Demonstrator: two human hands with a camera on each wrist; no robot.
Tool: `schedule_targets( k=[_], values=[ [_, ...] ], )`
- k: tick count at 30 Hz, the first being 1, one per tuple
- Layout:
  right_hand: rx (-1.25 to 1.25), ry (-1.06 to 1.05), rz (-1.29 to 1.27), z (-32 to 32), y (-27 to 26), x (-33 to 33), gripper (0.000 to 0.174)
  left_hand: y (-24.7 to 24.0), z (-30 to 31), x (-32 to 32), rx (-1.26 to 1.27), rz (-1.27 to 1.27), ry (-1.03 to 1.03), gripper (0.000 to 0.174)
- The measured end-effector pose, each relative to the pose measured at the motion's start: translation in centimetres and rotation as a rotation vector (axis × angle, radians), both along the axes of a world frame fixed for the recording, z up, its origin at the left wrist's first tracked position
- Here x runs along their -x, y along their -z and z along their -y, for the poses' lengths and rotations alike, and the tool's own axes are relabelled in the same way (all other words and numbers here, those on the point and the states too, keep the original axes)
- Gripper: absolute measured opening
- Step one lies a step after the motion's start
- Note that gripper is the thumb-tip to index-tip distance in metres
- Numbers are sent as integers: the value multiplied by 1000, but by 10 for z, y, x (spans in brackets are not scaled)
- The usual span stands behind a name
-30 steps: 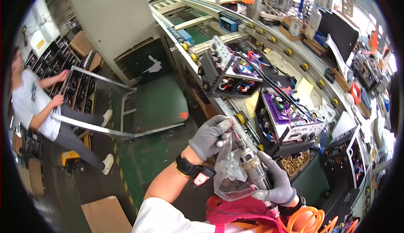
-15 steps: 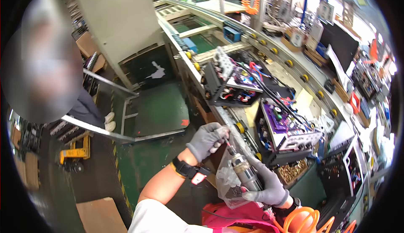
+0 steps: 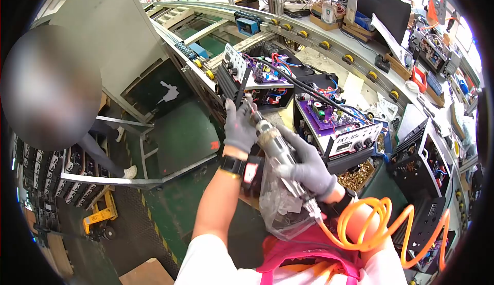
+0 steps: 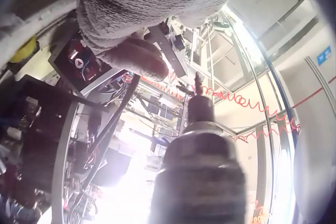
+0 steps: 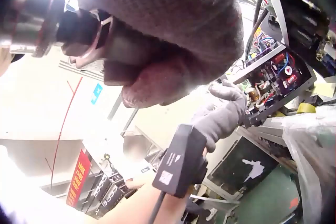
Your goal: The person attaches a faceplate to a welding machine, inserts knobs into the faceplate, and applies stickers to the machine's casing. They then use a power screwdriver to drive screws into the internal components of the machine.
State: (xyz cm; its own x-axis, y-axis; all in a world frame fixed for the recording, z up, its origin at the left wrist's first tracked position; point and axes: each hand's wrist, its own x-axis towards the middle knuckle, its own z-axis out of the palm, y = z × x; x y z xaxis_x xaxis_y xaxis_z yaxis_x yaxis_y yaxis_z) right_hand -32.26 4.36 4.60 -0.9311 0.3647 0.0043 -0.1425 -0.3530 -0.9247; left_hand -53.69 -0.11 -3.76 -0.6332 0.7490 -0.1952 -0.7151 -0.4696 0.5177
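Holding the pneumatic screwdriver [image 3: 275, 148] slanted toward the far open chassis [image 3: 257, 87], the right hand [image 3: 309, 169] has its grip clamped round the barrel. The left hand [image 3: 239, 125] sits at the bit, its grip impossible to tell. A slipping bit could jab those fingers, and the dangling plastic bag [image 3: 280, 208] might snag.

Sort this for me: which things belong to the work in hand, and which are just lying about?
In hand: air screwdriver, gripped by right hand, left hand at its tip; plastic bag; orange hose; open unit ahead.
Lying about: second unit; brass screw bin; yellow pallet jack.
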Motion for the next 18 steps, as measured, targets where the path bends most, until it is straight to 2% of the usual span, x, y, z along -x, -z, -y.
schedule_targets(
  k=[1,2,4,5,9,12,13,16,18],
  values=[
    [-91,22,5,-5,4,8,94,1,-13,3,-1,-69,-67,69],
    [-158,65,-19,-8,11,15,94,3,-22,7,-149,0,-18,61],
    [-117,58,-1,-12,15,24,95,5,-37,9,-303,105,-9,53],
    [-116,66,11,-12,15,27,95,3,-41,5,-390,78,30,50],
    [-196,94,40,-19,23,37,96,17,-55,18,-424,313,84,64],
    [-312,114,31,-28,37,47,96,14,-52,12,-209,72,-47,65],
    [-325,107,49,-29,35,48,96,8,-52,8,-234,78,-78,63],
    [-313,72,87,-29,27,51,96,34,-59,29,-263,137,14,60],
    [-272,49,88,-29,25,53,97,44,-63,34,-208,92,-19,66]
  ],
)
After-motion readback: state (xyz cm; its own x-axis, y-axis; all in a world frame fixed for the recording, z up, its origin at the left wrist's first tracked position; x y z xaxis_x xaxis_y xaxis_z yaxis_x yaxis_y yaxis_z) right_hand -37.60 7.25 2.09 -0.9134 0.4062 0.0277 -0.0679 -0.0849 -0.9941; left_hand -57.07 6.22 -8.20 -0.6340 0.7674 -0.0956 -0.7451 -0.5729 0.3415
